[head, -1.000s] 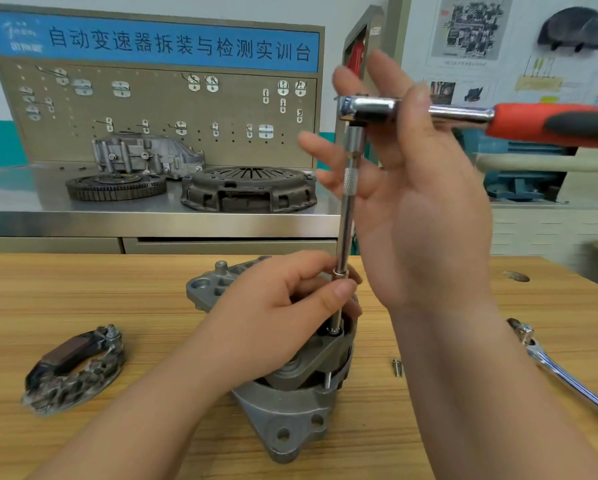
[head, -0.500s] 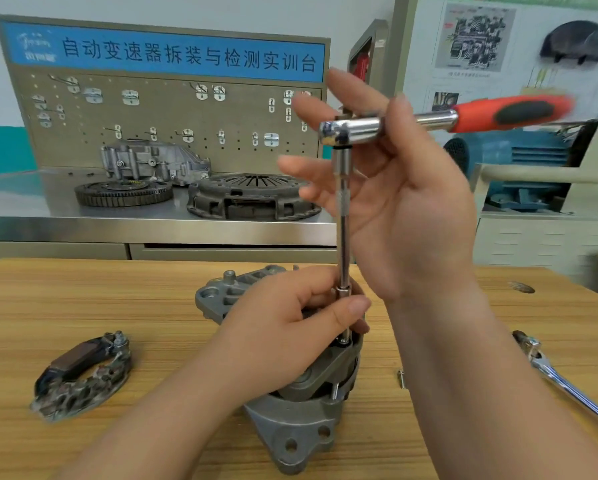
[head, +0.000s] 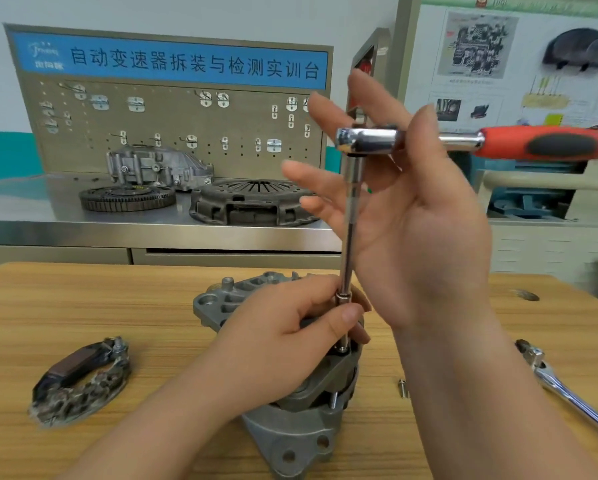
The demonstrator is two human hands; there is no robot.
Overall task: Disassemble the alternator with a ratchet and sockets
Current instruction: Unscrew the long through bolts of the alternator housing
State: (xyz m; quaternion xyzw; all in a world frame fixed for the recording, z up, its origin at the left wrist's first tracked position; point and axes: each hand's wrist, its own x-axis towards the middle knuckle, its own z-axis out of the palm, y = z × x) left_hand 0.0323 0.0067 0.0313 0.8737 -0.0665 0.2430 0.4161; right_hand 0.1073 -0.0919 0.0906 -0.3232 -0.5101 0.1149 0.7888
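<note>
The grey alternator (head: 290, 441) stands on the wooden bench (head: 117, 306) in front of me. A ratchet (head: 370, 142) with a red and black handle (head: 550, 145) sits on a long extension bar (head: 349, 237) that runs straight down to a socket on the alternator's top. My left hand (head: 290, 337) rests on the alternator and pinches the bar's lower end between thumb and fingers. My right hand (head: 415, 220) holds the ratchet near its head, thumb over the shaft, other fingers spread beside the bar.
A removed rectifier piece (head: 79, 382) lies at the left on the bench. A loose bolt (head: 402, 388) and a second chrome ratchet (head: 567, 393) lie at the right. Behind stand a steel counter (head: 31, 223) with a flywheel (head: 128, 199), a clutch cover (head: 252, 206) and a pegboard.
The ratchet handle swung a little back and forth at the right while the bar stayed on the alternator. My view shifted slightly. Both hands kept their hold.
</note>
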